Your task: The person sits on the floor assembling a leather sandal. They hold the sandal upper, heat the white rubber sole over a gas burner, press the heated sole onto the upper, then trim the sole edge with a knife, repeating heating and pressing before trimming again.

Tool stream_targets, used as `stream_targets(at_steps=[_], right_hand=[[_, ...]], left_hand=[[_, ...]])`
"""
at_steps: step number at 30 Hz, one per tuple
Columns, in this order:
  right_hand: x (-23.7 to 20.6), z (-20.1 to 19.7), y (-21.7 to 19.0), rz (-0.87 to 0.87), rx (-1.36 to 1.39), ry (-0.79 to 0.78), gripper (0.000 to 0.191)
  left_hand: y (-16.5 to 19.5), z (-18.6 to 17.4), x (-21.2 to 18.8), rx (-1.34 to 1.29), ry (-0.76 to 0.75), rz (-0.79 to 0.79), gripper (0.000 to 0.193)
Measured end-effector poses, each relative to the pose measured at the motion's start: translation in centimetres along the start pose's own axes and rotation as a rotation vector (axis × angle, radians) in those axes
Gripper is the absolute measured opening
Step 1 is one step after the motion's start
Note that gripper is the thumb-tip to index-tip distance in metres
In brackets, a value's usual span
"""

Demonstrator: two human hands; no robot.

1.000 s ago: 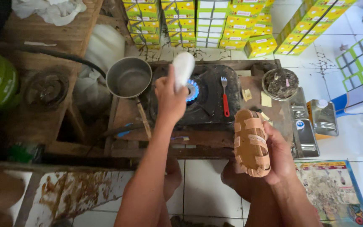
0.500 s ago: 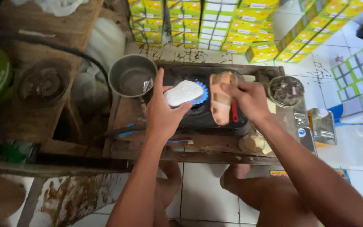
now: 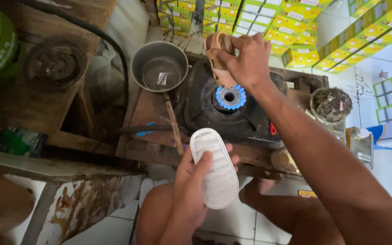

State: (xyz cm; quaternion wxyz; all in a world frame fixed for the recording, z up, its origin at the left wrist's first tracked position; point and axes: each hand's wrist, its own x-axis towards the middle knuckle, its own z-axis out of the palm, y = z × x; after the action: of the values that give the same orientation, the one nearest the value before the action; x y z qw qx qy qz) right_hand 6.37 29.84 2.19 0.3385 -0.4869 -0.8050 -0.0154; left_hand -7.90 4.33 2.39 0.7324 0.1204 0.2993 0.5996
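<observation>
Item: white sole [image 3: 214, 168], pulled back from burner, now in my left hand [image 3: 191, 190] grip near lap. Item: tan sandal upper [image 3: 218, 56], right hand [image 3: 246, 59] grip closed on it, moved over blue flame [image 3: 229, 96]; I judge heating underway.

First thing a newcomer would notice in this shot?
Probably the ring of blue flame on the black stove at centre, with the right hand holding a tan strappy sandal just above it. Next, the white ribbed shoe sole gripped in the left hand low in the frame, near the person's knees. Stacks of yellow and green boxes fill the floor behind the stove.
</observation>
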Motion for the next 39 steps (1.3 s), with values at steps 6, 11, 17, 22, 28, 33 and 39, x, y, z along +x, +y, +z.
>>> stream_targets(at_steps=[6, 11, 17, 22, 28, 33, 39], right_hand=[[-1.1, -2.1, -1.1, 0.016, -0.289, -0.273, 0.043], [-1.8, -3.3, -1.3, 0.062, -0.382, -0.331, 0.048], [-4.4, -8.2, 1.0, 0.531, 0.061, -0.551, 0.043], [-16.1, -15.1, -2.4, 1.016, 1.687, -0.300, 0.059], [-31.0, -18.9, -11.7, 1.220, 2.000, 0.198, 0.069], [-36.3, -21.4, -15.8, 1.155, 1.956, 0.121, 0.069], [-39.9, -20.7, -19.6, 0.869, 0.960, 0.221, 0.093]], left_hand=[[0.1, -1.1, 0.8, -0.010, -0.054, 0.090, 0.053], [0.0, -0.6, 1.1, 0.042, -0.046, 0.091, 0.055], [-0.6, -0.8, 1.4, 0.029, -0.053, 0.174, 0.056], [-1.1, 0.2, 0.0, -0.047, -0.017, 0.107, 0.059], [-5.7, 1.5, -5.6, -0.076, -0.107, -0.057, 0.062], [-9.3, 0.3, -11.8, -0.462, -0.559, -0.166, 0.052], [-10.7, 0.5, -15.9, 0.037, -0.267, -0.061, 0.060]])
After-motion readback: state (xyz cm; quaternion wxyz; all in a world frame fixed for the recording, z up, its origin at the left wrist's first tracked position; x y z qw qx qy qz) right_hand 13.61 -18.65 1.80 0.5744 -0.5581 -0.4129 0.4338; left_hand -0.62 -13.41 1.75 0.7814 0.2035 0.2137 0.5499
